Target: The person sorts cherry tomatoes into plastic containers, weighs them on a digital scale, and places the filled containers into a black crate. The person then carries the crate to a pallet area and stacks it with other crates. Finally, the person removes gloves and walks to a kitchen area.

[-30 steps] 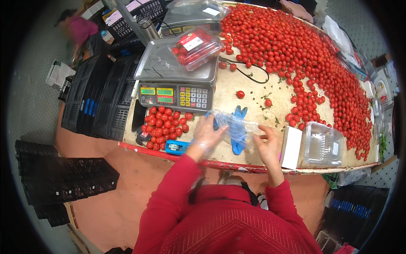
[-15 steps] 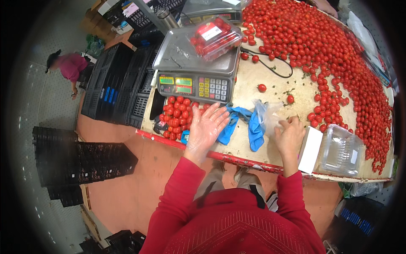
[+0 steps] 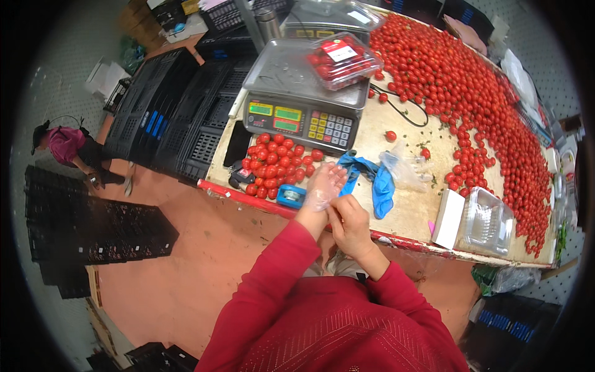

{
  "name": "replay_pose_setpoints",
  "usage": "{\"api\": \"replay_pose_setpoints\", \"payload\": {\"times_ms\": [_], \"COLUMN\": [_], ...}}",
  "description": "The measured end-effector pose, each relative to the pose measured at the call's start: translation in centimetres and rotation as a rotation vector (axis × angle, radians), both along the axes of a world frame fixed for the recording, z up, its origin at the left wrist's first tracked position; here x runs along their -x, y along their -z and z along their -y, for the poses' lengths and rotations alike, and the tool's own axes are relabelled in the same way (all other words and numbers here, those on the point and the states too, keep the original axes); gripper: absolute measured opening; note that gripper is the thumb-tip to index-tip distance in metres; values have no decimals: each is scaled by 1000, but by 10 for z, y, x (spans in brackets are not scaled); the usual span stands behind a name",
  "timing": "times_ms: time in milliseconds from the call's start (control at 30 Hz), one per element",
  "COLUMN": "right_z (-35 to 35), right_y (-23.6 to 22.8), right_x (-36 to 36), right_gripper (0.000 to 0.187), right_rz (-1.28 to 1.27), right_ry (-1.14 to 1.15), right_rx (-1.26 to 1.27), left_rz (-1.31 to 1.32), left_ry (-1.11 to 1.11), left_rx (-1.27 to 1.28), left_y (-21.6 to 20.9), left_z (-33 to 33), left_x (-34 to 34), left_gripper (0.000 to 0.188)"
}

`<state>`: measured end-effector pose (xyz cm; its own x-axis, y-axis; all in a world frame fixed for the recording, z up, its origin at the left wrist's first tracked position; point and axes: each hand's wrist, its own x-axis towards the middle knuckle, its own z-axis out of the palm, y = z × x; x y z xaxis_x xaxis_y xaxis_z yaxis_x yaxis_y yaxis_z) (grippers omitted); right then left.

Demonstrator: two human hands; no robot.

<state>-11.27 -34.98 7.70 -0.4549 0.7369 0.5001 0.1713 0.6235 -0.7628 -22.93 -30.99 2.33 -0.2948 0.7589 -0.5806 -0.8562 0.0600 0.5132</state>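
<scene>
My left hand (image 3: 323,188) is turned palm up at the table's front edge, in a thin clear plastic glove (image 3: 318,199). Its fingers curl slightly, with nothing in them. Just below, my bare right hand (image 3: 352,228) pinches the glove's cuff at the left wrist. Right of my hands, a pair of crumpled blue gloves (image 3: 383,192) lies on the table beside a loose clear plastic piece (image 3: 406,168). Left of my left hand sit a blue tape roll (image 3: 290,196) and a pile of small red tomatoes (image 3: 273,162).
Behind the pile stands a digital scale (image 3: 299,121) bearing a filled clear tomato box (image 3: 342,60). A great heap of tomatoes (image 3: 458,87) spreads over the table's right side. Empty clear boxes (image 3: 486,222) stand by a white box (image 3: 451,218). Black crates (image 3: 99,217) and another person (image 3: 67,144) are at left.
My right hand has moved left from beside the clear plastic piece to my left wrist. My left hand has shifted right, and its fingers have curled a little. The person at left has moved nearer.
</scene>
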Motion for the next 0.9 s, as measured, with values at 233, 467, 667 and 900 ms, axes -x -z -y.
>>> {"api": "replay_pose_setpoints", "payload": {"times_ms": [233,467,667,900], "right_z": [9,18,0,-57], "right_y": [16,40,36,28], "right_x": [38,42,7,-36], "right_gripper": [4,3,1,8], "right_rz": [-50,29,143,173], "right_ry": [328,402,473,496], "right_rx": [251,-57,-195,109], "left_rz": [-378,-534,202,-124], "left_ry": [38,224,306,427], "left_rx": [-139,-58,-380,-223], "left_y": [16,4,-47,-82], "left_z": [19,53,89,133], "left_x": [8,11,-4,22], "left_gripper": [17,22,44,46]}}
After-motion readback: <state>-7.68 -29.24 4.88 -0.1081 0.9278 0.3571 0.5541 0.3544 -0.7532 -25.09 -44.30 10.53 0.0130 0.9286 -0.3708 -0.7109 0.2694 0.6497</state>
